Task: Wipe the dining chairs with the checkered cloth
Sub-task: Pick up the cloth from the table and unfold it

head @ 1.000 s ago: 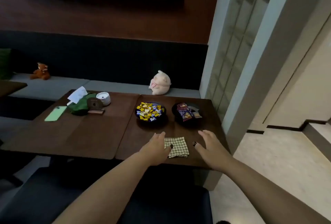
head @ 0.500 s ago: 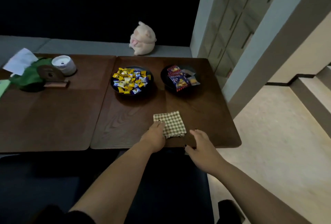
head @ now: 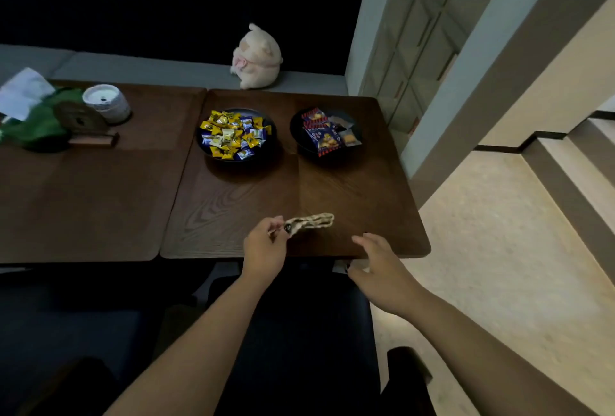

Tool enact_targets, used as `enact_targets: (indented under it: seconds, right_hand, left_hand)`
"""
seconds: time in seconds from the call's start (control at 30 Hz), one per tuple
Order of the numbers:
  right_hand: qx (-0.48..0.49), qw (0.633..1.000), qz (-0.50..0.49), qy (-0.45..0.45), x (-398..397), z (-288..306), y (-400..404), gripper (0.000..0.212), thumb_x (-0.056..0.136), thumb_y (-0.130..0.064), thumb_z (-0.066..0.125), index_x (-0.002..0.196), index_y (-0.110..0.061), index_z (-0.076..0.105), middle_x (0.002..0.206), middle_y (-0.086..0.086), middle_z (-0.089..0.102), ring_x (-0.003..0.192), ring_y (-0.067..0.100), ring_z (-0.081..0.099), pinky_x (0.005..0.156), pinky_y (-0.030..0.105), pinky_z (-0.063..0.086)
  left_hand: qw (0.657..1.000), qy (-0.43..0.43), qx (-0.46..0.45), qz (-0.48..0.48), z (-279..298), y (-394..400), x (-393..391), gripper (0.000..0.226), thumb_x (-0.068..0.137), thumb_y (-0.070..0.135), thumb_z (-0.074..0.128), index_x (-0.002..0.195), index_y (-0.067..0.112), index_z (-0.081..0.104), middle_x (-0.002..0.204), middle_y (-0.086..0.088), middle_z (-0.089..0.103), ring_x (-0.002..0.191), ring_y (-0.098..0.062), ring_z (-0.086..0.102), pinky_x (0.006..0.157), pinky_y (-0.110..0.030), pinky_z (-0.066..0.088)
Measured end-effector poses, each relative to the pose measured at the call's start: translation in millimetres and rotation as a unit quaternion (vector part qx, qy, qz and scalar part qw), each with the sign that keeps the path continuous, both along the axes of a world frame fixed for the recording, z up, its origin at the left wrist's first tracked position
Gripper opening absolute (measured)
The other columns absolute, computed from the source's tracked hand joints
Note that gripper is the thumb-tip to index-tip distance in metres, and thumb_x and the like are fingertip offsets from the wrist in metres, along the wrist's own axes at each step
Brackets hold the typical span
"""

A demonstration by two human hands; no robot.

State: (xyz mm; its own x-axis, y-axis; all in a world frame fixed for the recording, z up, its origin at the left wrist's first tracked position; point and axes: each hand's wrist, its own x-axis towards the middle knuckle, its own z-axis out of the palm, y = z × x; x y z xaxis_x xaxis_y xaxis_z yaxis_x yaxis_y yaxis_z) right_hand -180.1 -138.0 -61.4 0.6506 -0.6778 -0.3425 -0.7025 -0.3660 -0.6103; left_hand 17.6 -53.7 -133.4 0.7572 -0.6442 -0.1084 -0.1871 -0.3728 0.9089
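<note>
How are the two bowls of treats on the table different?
The left bowl is heaped with many small yellow, blue and white wrapped candies; the right bowl holds just a few bigger packets, mostly red and blue. The left bowl looks full, while the right bowl shows bare dark space inside. Both are dark, round and sit side by side on the same brown table.

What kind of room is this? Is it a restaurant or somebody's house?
Probably a dining nook in a home or a small cafe; I can't be sure. Wooden tables stand against a cushioned bench, with a bowl of wrapped candies, a snack bowl and a plush toy.
</note>
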Motion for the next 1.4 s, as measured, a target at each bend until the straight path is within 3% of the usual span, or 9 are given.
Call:
enact_targets:
  seconds: [0.13, 0.3, 0.47, 0.63, 0.77, 0.97, 1.13, 1.27, 1.4]
  right_hand:
    - [0.0, 0.997, -0.014, -0.076, 5, 34, 23, 0.051, 0.092, -0.028, 0.054, 0.141, -0.024, 0.039, 0.146, -0.007, 0.031, 0.128, 0.008, 0.038, 0.105, 0.025, 0.033]
    - [0.081, 0.971, -0.04, -0.219, 2, 98, 62, 0.032, 0.084, -0.04, 0.06, 0.116, -0.041, 0.057, 0.114, -0.014, 0.062, 0.098, 0.0, 0.058, 0.084, 0.022, 0.047]
    - [0.135, 0.932, -0.042, -0.333, -24, 160, 115, 0.032, 0.074, -0.043, 0.069, 0.103, -0.029, 0.065, 0.099, -0.006, 0.072, 0.095, 0.011, 0.067, 0.087, 0.038, 0.055]
    - [0.097, 0.912, -0.064, -0.394, -68, 203, 150, 0.008, 0.083, -0.031, 0.069, 0.088, -0.024, 0.07, 0.084, -0.007, 0.073, 0.083, 0.01, 0.069, 0.079, 0.035, 0.058]
    - [0.135, 0.894, -0.063, -0.423, -103, 218, 175, 0.014, 0.088, -0.022, 0.064, 0.076, -0.022, 0.072, 0.081, 0.002, 0.073, 0.083, 0.024, 0.07, 0.079, 0.04, 0.058]
    - [0.056, 0.898, -0.019, -0.435, -143, 231, 207, 0.017, 0.091, -0.016, 0.057, 0.094, -0.028, 0.068, 0.093, -0.006, 0.071, 0.094, 0.015, 0.067, 0.086, 0.042, 0.055]
    - [-0.062, 0.898, 0.048, -0.432, -169, 248, 224, 0.036, 0.094, -0.002, 0.051, 0.109, -0.032, 0.066, 0.108, -0.022, 0.064, 0.105, -0.003, 0.059, 0.091, 0.02, 0.051]
    - [-0.122, 0.891, 0.062, -0.432, -180, 249, 251, 0.034, 0.092, -0.007, 0.058, 0.11, -0.036, 0.062, 0.106, -0.023, 0.062, 0.102, -0.008, 0.057, 0.087, 0.015, 0.05]
    - [-0.1, 0.887, 0.015, -0.45, -178, 241, 296, 0.033, 0.09, -0.016, 0.063, 0.121, -0.026, 0.056, 0.095, -0.012, 0.064, 0.089, -0.002, 0.061, 0.078, 0.021, 0.054]
  left_hand:
    - [0.982, 0.111, -0.137, 0.064, 61, 40, -29, 0.015, 0.093, 0.009, 0.058, 0.09, 0.022, 0.063, 0.097, 0.005, 0.071, 0.092, -0.013, 0.066, 0.077, -0.026, 0.052]
    - [0.948, 0.215, -0.227, 0.057, 141, 93, -76, 0.021, 0.093, 0.009, 0.058, 0.081, 0.022, 0.068, 0.08, 0.001, 0.071, 0.076, -0.017, 0.066, 0.072, -0.036, 0.053]
    - [0.93, 0.216, -0.298, -0.001, 209, 136, -134, 0.013, 0.093, 0.001, 0.053, 0.09, 0.006, 0.064, 0.079, -0.01, 0.068, 0.072, -0.02, 0.064, 0.066, -0.03, 0.053]
    - [0.927, 0.17, -0.334, 0.016, 252, 177, -185, 0.014, 0.097, 0.007, 0.051, 0.091, 0.011, 0.063, 0.08, -0.007, 0.07, 0.07, -0.018, 0.064, 0.062, -0.03, 0.054]
    - [0.92, 0.155, -0.354, 0.068, 268, 206, -216, 0.013, 0.098, 0.013, 0.05, 0.099, 0.018, 0.062, 0.089, -0.006, 0.072, 0.076, -0.017, 0.067, 0.068, -0.035, 0.052]
    - [0.925, 0.153, -0.347, -0.01, 289, 232, -252, 0.031, 0.091, 0.009, 0.06, 0.119, 0.022, 0.055, 0.1, 0.0, 0.074, 0.093, -0.019, 0.071, 0.069, -0.028, 0.056]
    - [0.937, 0.11, -0.328, -0.041, 305, 253, -268, 0.048, 0.075, 0.025, 0.075, 0.119, 0.025, 0.057, 0.103, -0.001, 0.073, 0.095, -0.018, 0.071, 0.077, -0.034, 0.056]
    - [0.945, 0.082, -0.318, -0.008, 309, 277, -275, 0.023, 0.094, 0.01, 0.058, 0.108, 0.026, 0.066, 0.098, 0.001, 0.074, 0.093, -0.016, 0.07, 0.078, -0.035, 0.057]
    - [0.944, 0.131, -0.302, -0.028, 308, 326, -277, 0.031, 0.1, 0.016, 0.046, 0.097, 0.028, 0.074, 0.098, -0.001, 0.075, 0.093, -0.018, 0.07, 0.078, -0.036, 0.056]
